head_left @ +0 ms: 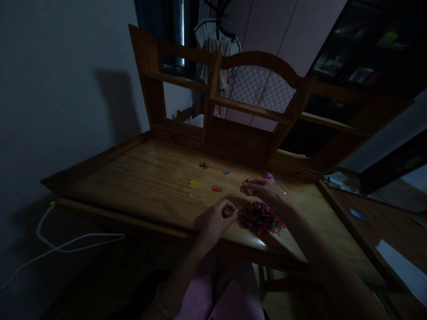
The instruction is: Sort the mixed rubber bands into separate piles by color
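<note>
My left hand [218,222] is closed in a pinch at the near side of the table, with a small yellow rubber band [239,207] at its fingertips. Above a mixed heap of small coloured rubber bands [262,218], my right hand [262,189] has its fingers pressed together. A tiny dark speck shows at those fingertips, too small to name. To the left of the hands lie small groups sorted by colour: red bands [216,189], yellow bands [192,183], more yellow ones [191,196], blue ones [226,173] and dark ones [203,165].
The wooden table [133,178] carries a shelf unit [247,113] along its back edge. Behind my right hand is a clear container with a pink top [268,176]. A white cable [80,238] hangs at the left. A blue card-like item [357,214] lies on a surface to the right.
</note>
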A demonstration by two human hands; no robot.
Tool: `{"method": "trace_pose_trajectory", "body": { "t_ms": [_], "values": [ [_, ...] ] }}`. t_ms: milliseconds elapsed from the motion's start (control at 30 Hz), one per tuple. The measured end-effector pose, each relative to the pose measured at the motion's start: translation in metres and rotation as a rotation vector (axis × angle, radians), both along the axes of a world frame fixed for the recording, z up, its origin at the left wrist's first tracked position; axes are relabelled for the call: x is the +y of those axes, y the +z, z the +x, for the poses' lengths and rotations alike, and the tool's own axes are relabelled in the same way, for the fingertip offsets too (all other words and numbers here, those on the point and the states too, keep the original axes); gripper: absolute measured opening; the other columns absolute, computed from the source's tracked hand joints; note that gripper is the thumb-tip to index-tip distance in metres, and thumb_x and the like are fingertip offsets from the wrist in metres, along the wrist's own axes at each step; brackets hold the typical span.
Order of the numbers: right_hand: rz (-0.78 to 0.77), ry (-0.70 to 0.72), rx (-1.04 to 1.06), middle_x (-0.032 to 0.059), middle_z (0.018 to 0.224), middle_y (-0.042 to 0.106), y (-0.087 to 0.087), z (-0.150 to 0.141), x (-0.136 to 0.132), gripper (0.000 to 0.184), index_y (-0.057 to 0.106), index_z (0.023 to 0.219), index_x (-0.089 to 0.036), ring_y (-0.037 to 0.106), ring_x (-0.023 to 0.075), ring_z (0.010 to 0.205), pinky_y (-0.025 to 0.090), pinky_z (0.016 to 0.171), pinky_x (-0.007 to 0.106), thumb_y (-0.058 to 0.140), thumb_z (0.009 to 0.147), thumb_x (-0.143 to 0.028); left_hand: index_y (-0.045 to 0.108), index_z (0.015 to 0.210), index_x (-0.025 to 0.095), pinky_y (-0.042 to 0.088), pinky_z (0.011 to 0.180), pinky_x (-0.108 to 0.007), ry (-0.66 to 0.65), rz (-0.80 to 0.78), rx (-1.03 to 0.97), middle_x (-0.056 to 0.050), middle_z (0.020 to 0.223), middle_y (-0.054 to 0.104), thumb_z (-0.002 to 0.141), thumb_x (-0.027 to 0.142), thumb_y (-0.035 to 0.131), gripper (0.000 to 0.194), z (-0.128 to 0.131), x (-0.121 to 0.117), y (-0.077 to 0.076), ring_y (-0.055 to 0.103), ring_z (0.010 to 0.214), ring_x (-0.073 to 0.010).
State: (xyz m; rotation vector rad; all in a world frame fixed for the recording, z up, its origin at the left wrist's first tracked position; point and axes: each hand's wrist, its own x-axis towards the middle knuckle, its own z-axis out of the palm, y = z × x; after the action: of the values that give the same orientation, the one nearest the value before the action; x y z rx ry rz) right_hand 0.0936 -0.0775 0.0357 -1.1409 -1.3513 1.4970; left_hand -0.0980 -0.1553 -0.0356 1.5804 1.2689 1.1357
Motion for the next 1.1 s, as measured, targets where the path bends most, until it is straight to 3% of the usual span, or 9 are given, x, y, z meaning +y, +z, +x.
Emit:
{"method": "trace_pose_trajectory", "body": {
  "t_ms": [133, 267, 400, 600, 733, 933, 1033, 1100],
  "values": [
    [0.156, -0.172, -0.147, 0.0129, 0.092, 0.074, -0.005, 0.016, 0.026, 0.032, 0.068, 0.088, -0.014, 0.071, 0.02, 0.081, 0.058, 0.075, 0.03, 0.079, 0.07, -0.039, 0.062, 0.084, 0.02, 0.038, 0.054, -0.02, -0.014, -0.022, -0.009, 0.003, 0.067, 0.061, 0.079, 0.033, 0.061, 0.014, 0.0, 0.001, -0.002, 0.056, 0.061, -0.0111],
    [0.334, -0.372, -0.423, 0.0131, 0.084, 0.074, -0.012, 0.032, 0.052, 0.036, 0.07, 0.083, -0.013, 0.071, 0.0198, 0.071, 0.056, 0.058, 0.026, 0.075, 0.07, -0.047, 0.062, 0.084, 0.02, 0.037, 0.053, -0.02, -0.008, -0.027, 0.026, 0.003, 0.067, 0.061, 0.079, 0.033, 0.061, 0.014, 0.0, 0.001, -0.001, 0.057, 0.06, -0.0113],
    [0.38, -0.422, -0.568, 0.0092, 0.066, 0.071, -0.018, 0.042, 0.063, 0.036, 0.074, 0.078, -0.014, 0.066, 0.0186, 0.055, 0.044, 0.042, 0.021, 0.076, 0.065, -0.047, 0.062, 0.084, 0.02, 0.035, 0.052, -0.021, -0.016, -0.021, 0.045, 0.003, 0.064, 0.059, 0.079, 0.034, 0.061, 0.015, -0.001, 0.0, 0.0, 0.055, 0.059, -0.0114],
    [0.43, -0.429, -0.668, 0.0077, 0.065, 0.07, -0.019, 0.042, 0.07, 0.032, 0.076, 0.081, -0.014, 0.062, 0.0163, 0.052, 0.038, 0.04, 0.02, 0.073, 0.069, -0.043, 0.062, 0.084, 0.021, 0.034, 0.051, -0.021, -0.007, -0.019, 0.058, 0.003, 0.065, 0.059, 0.079, 0.034, 0.061, 0.015, 0.0, 0.001, -0.004, 0.055, 0.058, -0.0115],
    [0.447, -0.31, -0.647, 0.0058, 0.067, 0.07, -0.01, 0.009, 0.086, 0.028, 0.074, 0.087, -0.014, 0.061, 0.013, 0.051, 0.042, 0.043, 0.018, 0.072, 0.071, -0.037, 0.062, 0.085, 0.021, 0.035, 0.051, -0.021, -0.021, -0.022, 0.055, 0.003, 0.065, 0.06, 0.079, 0.035, 0.06, 0.015, 0.001, 0.002, -0.004, 0.055, 0.058, -0.0117],
    [0.434, -0.091, -0.613, 0.0037, 0.066, 0.07, -0.007, -0.091, 0.116, 0.011, 0.073, 0.081, -0.014, 0.064, 0.0118, 0.051, 0.047, 0.046, 0.017, 0.073, 0.072, -0.021, 0.061, 0.084, 0.02, 0.037, 0.054, -0.02, -0.003, 0.001, 0.045, 0.003, 0.068, 0.062, 0.078, 0.029, 0.06, 0.011, 0.001, 0.001, -0.002, 0.056, 0.06, -0.0111],
    [0.456, -0.088, -0.603, 0.0054, 0.077, 0.072, -0.011, -0.128, 0.125, 0.013, 0.071, 0.087, -0.015, 0.067, 0.0129, 0.058, 0.05, 0.051, 0.019, 0.07, 0.078, -0.024, 0.061, 0.084, 0.02, 0.04, 0.059, -0.02, -0.025, 0.021, 0.022, 0.001, 0.076, 0.066, 0.074, 0.021, 0.06, 0.01, 0.0, 0.001, -0.001, 0.058, 0.067, -0.0118],
    [0.483, -0.127, -0.598, 0.0069, 0.085, 0.073, -0.012, -0.134, 0.128, 0.019, 0.07, 0.094, -0.016, 0.068, 0.0138, 0.063, 0.051, 0.053, 0.02, 0.063, 0.085, -0.031, 0.062, 0.084, 0.02, 0.041, 0.063, -0.021, -0.03, 0.044, 0.006, 0.0, 0.081, 0.067, 0.073, 0.018, 0.06, 0.011, -0.001, 0.0, 0.0, 0.06, 0.071, -0.0126]
  ]
}}
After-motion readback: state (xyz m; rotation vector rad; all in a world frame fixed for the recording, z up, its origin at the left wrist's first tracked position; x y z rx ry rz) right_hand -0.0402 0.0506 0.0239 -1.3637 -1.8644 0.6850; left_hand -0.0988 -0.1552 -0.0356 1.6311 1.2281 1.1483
